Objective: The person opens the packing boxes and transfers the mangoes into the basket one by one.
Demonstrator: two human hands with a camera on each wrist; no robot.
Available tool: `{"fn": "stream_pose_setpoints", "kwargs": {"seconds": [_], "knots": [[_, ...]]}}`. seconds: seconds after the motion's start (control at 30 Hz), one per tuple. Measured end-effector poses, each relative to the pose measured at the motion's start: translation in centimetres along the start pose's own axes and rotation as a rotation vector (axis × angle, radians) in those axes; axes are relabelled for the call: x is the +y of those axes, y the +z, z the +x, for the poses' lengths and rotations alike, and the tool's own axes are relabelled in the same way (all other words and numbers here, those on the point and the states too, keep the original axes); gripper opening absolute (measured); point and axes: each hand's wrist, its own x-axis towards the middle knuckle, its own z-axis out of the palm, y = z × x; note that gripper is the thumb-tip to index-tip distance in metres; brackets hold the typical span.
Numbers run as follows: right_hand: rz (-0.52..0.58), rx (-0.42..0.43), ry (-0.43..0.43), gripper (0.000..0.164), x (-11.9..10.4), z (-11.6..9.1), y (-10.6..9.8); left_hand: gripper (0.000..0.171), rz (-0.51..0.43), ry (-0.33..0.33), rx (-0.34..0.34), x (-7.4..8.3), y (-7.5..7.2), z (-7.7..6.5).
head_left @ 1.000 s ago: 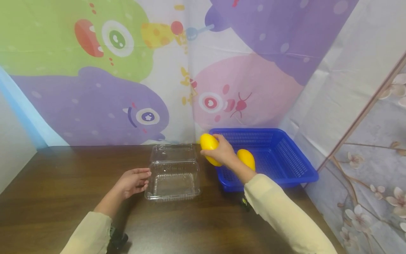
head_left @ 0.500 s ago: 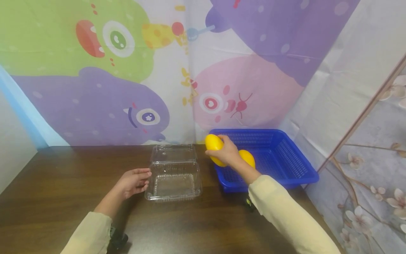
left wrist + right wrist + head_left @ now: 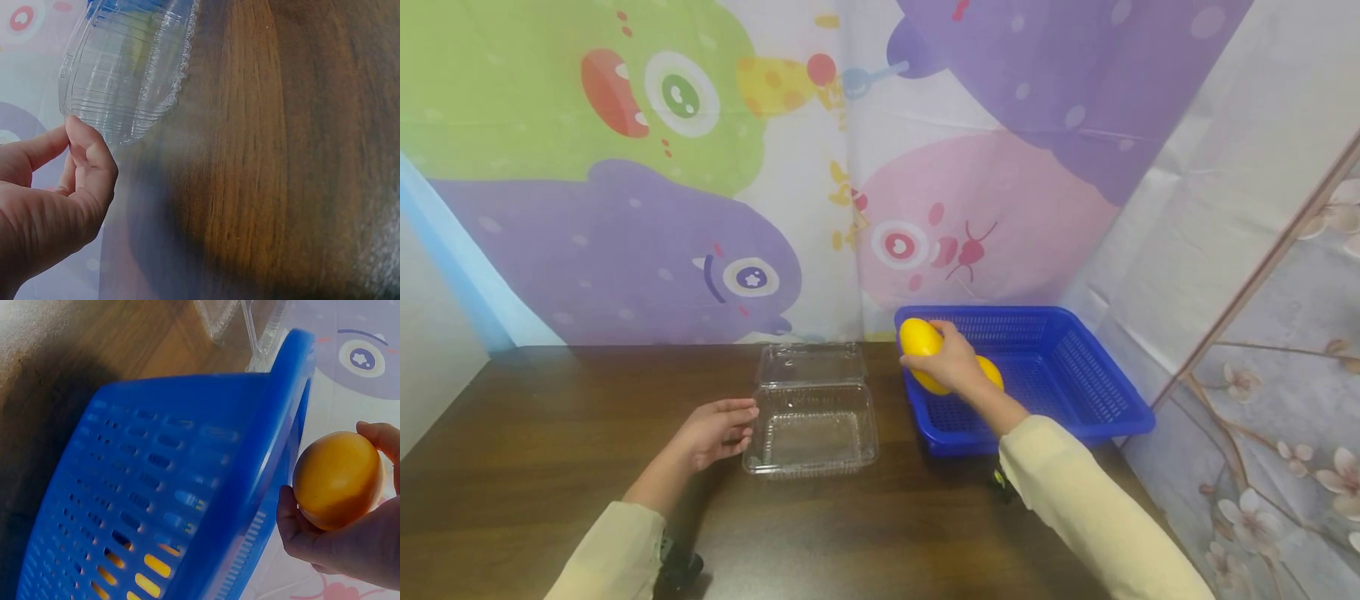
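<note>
My right hand [image 3: 951,358] grips a smooth yellow mango [image 3: 920,340] over the left side of a blue plastic basket [image 3: 1105,383]. In the right wrist view, thumb and fingers hold the mango [image 3: 340,478] just beyond the basket rim [image 3: 250,469]. A second mango [image 3: 991,372] lies inside the basket, partly hidden behind the hand. At the left, my left hand [image 3: 715,432] pinches the edge of a clear plastic clamshell box [image 3: 812,433], whose lid [image 3: 811,364] is folded back. In the left wrist view, thumb and index finger meet at the box rim [image 3: 67,109].
The box and basket stand side by side on a dark wooden table [image 3: 850,533], with a narrow gap between them. A cartoon-printed cloth [image 3: 820,208] hangs behind the table, and a flower-patterned panel [image 3: 1277,433] stands at the right.
My right hand has moved rightward with the mango, from the gap near the box to over the basket's left side. The left hand has stayed at the box edge.
</note>
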Motion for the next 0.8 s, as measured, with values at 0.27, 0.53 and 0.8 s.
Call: {"fn": "stream_pose_setpoints", "kwargs": {"seconds": [0.27,0.53,0.8], "knots": [[-0.010,0.008,0.004,0.083,0.7,0.1,-0.5,0.054,0.000,-0.003,0.000,0.0,0.0,-0.1],[-0.004,0.013,0.037,0.084,1.5,0.0,-0.7,0.054,0.009,-0.004,0.002,0.0,0.0,0.0],[-0.026,0.026,0.039,0.084,2.3,-0.1,-1.0,0.053,0.007,-0.001,0.008,0.0,-0.1,0.1]]}}
